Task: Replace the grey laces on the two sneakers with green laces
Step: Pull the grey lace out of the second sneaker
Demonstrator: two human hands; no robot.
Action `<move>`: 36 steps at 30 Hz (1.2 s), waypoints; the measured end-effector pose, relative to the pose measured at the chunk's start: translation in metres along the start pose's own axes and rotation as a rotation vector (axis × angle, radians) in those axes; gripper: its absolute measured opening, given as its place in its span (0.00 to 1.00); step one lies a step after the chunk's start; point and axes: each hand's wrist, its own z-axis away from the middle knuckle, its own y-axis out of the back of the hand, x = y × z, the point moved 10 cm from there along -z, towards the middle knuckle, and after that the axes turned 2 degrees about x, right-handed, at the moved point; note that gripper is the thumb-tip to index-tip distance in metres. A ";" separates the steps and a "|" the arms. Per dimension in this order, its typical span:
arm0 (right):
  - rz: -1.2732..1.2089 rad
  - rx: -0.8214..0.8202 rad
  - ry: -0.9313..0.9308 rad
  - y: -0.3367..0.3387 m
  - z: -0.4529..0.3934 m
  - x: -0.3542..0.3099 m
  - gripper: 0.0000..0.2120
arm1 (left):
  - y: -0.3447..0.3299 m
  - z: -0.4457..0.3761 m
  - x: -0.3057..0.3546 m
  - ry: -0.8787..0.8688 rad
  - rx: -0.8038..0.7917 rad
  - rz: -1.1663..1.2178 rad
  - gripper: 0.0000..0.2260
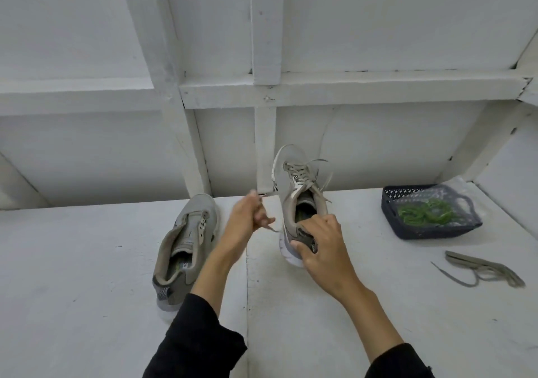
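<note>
Holding a grey sneaker (pixel 300 191) tipped up off the white worktop (pixel 87 261), toe pointing away, a person works in a white-painted corner; the right hand (pixel 318 243) grips the heel, fingers curled round the back of the shoe and thumb on its near side; the left hand (pixel 247 217) is bunched just left of the shoe, pinching the loose end of the grey lace (pixel 302 173) that is still threaded through the eyelets, though blur hides exactly how its fingers lie; the second sneaker (pixel 186 246) lies flat on the worktop to the left, its eyelets bare; a pulled-out grey lace (pixel 486 267) sits in a loose heap at the right; the green laces (pixel 422 213) wait in a dark basket (pixel 431 230) at the far right, beside the wall; the step in hand looks like unlacing this second shoe; it should go best with the heel held steady, the lace drawn out one crossing at a time rather than yanked, and each row loosened from the top down so the tips slip through without snagging; no green lace has been threaded yet.
</note>
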 end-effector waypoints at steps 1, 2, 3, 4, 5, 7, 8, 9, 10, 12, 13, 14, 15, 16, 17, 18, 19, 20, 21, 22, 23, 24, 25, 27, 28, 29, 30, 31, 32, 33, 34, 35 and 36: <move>0.015 -0.026 0.010 -0.007 0.001 0.001 0.07 | 0.011 -0.001 0.006 0.042 0.050 0.150 0.15; 0.029 -0.056 0.015 -0.014 0.003 0.002 0.06 | 0.021 -0.001 0.015 0.050 0.093 0.234 0.14; 0.039 -0.086 0.014 -0.022 0.006 0.004 0.06 | 0.031 -0.002 0.026 0.039 0.126 0.273 0.13; 0.047 -0.113 0.008 -0.030 0.008 0.008 0.06 | 0.041 -0.003 0.035 0.013 0.154 0.269 0.12; 0.053 -0.138 -0.002 -0.038 0.011 0.011 0.07 | 0.050 -0.003 0.044 -0.018 0.181 0.228 0.12; 0.072 -0.183 -0.020 -0.052 0.016 0.017 0.10 | 0.062 -0.003 0.054 -0.077 0.220 0.109 0.12; 0.086 -0.196 -0.016 -0.057 0.018 0.018 0.11 | 0.066 -0.003 0.056 -0.095 0.227 0.064 0.12; 0.103 -0.202 -0.005 -0.061 0.018 0.018 0.12 | 0.068 -0.003 0.057 -0.107 0.229 0.037 0.12; 0.120 -0.209 0.005 -0.063 0.018 0.018 0.13 | 0.069 -0.004 0.057 -0.122 0.231 0.013 0.13; 0.164 -0.233 0.031 -0.064 0.016 0.018 0.13 | 0.069 -0.005 0.055 -0.149 0.247 -0.064 0.13; 0.170 -0.244 0.036 -0.063 0.014 0.018 0.12 | 0.068 -0.006 0.052 -0.167 0.257 -0.156 0.12; 0.137 -0.252 0.012 -0.060 0.011 0.020 0.10 | 0.066 -0.009 0.047 -0.179 0.260 -0.300 0.11; 0.060 -0.243 -0.047 -0.055 0.007 0.024 0.09 | 0.061 -0.012 0.039 -0.174 0.240 -0.481 0.10; -0.048 -0.212 -0.121 -0.048 0.002 0.028 0.09 | 0.056 -0.016 0.023 -0.137 0.204 -0.692 0.09; -0.151 -0.149 -0.183 -0.040 -0.004 0.033 0.07 | 0.051 -0.019 0.005 -0.076 0.160 -0.926 0.10; -0.215 -0.059 -0.228 -0.031 -0.011 0.038 0.06 | 0.047 -0.020 -0.013 -0.015 0.119 -1.158 0.12; -0.243 0.036 -0.266 -0.023 -0.016 0.044 0.05 | 0.043 -0.019 -0.027 0.012 0.097 -1.336 0.14; -0.257 0.123 -0.311 -0.016 -0.021 0.051 0.04 | 0.036 -0.017 -0.034 -0.010 0.103 -1.423 0.15; -0.253 0.193 -0.373 -0.011 -0.024 0.060 0.04 | 0.027 -0.013 -0.034 -0.066 0.131 -1.419 0.15; -0.236 0.233 -0.452 -0.010 -0.028 0.072 0.03 | 0.020 -0.010 -0.031 -0.129 0.163 -1.345 0.15; -0.208 0.226 -0.543 -0.013 -0.031 0.085 0.03 | 0.014 -0.008 -0.028 -0.173 0.185 -1.215 0.14; -0.176 0.178 -0.635 -0.021 -0.033 0.097 0.07 | 0.010 -0.007 -0.027 -0.193 0.190 -1.067 0.13; -0.186 0.107 -0.711 -0.030 -0.034 0.104 0.10 | 0.005 -0.006 -0.027 -0.198 0.187 -0.946 0.11; -0.445 0.037 -0.786 -0.045 -0.039 0.102 0.08 | -0.003 -0.007 -0.029 -0.201 0.169 -0.847 0.08; -0.641 0.057 -0.793 -0.045 -0.043 0.094 0.07 | -0.007 -0.007 -0.028 -0.206 0.167 -0.844 0.07; -0.814 0.131 -0.784 -0.037 -0.049 0.087 0.07 | -0.009 -0.007 -0.028 -0.206 0.172 -0.850 0.07; -0.939 0.252 -0.756 -0.020 -0.055 0.085 0.08 | -0.010 -0.007 -0.027 -0.207 0.181 -0.856 0.07; -1.027 0.387 -0.717 -0.002 -0.060 0.087 0.08 | -0.011 -0.007 -0.027 -0.211 0.191 -0.860 0.06; -1.077 0.505 -0.675 0.017 -0.062 0.093 0.09 | -0.011 -0.007 -0.027 -0.216 0.201 -0.868 0.06; -1.068 0.592 -0.644 0.033 -0.064 0.099 0.10 | -0.012 -0.006 -0.027 -0.220 0.211 -0.881 0.06; -0.975 0.626 -0.642 0.045 -0.064 0.106 0.10 | -0.013 -0.006 -0.027 -0.224 0.222 -0.894 0.06; -0.818 0.605 -0.673 0.051 -0.062 0.116 0.10 | -0.014 -0.005 -0.027 -0.229 0.235 -0.908 0.06; -0.638 0.523 -0.733 0.050 -0.060 0.127 0.08 | -0.016 -0.004 -0.027 -0.234 0.247 -0.931 0.07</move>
